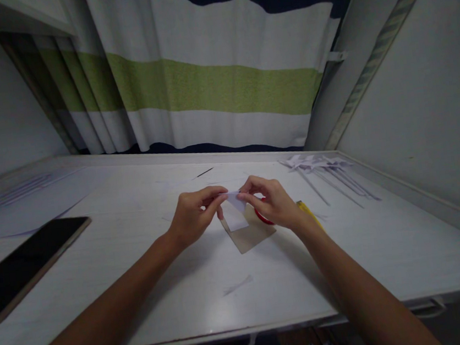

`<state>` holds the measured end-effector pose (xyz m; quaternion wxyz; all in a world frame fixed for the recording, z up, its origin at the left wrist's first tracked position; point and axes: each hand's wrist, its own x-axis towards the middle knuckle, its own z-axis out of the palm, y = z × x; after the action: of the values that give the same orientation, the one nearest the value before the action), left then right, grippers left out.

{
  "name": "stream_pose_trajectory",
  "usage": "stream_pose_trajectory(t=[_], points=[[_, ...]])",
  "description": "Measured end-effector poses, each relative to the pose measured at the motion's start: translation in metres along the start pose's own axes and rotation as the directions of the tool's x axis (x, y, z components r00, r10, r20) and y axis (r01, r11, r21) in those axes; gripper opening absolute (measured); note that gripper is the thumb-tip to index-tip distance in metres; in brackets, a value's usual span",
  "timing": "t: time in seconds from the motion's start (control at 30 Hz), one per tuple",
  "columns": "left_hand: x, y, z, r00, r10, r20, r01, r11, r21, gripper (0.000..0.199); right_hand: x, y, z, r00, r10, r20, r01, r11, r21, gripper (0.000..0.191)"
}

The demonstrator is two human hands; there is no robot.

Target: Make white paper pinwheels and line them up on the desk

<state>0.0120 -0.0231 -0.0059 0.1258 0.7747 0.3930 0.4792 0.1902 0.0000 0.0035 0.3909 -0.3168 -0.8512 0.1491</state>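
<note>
White paper (236,208) is what I have between the two hands, at the middle of the clock face, held up in front of a tan card (254,239) that shows mostly from five to six o'clock of it; from this far-off seat I cannot tell whether the two touch. The left hand (195,212) comes in from nine o'clock with thumb and forefinger pinching the paper's upper edge, and the right hand (270,201) mirrors it from three, thumb and finger closed on the same edge. A paler fold or flap seems to sit along the top, though it is too small for me to read well. I judge the piece to weigh almost nothing, limp across its face and a little stiffer at a crease, dry enough to grip but easily crumpled or torn. So I favour fingertip pinches close to the edge, one at each end, with light pressure and no pulling apart. A red ring handle (263,220) peeks out at four o'clock, beside the right hand, and seems the likeliest thing to snag a lowered finger. Thin scraps (238,285) lie on the bench (180,316) at six o'clock, and they look light enough for a sleeve or a breath to scatter.
</note>
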Motion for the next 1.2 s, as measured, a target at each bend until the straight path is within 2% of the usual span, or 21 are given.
stream_pose_trajectory(t=[0.5,0.73,0.97,1.1,1.2], points=[[-0.001,0.000,0.001,0.999,-0.044,0.012,0.045,0.997,-0.064,0.019,0.000,0.002,0.001,1.000,-0.008,-0.004,0.007,0.999,-0.052,0.014],[0.001,-0.001,0.000,0.997,-0.067,0.044,0.070,0.995,-0.077,0.018,-0.001,0.003,-0.001,0.997,-0.044,0.062,0.047,0.997,-0.059,0.015],[0.001,0.002,-0.002,0.997,-0.064,0.050,0.067,0.996,-0.057,0.026,-0.001,0.003,-0.004,0.995,-0.031,0.090,0.039,0.996,-0.083,0.020],[0.001,0.003,-0.002,0.996,-0.074,0.046,0.078,0.992,-0.095,0.027,-0.001,0.003,-0.002,0.998,-0.006,0.067,0.003,0.999,0.033,0.021],[0.001,0.000,-0.002,0.996,-0.085,-0.012,0.084,0.993,-0.077,0.028,0.000,0.007,0.008,0.994,0.103,0.042,-0.111,0.942,0.316,0.018]])
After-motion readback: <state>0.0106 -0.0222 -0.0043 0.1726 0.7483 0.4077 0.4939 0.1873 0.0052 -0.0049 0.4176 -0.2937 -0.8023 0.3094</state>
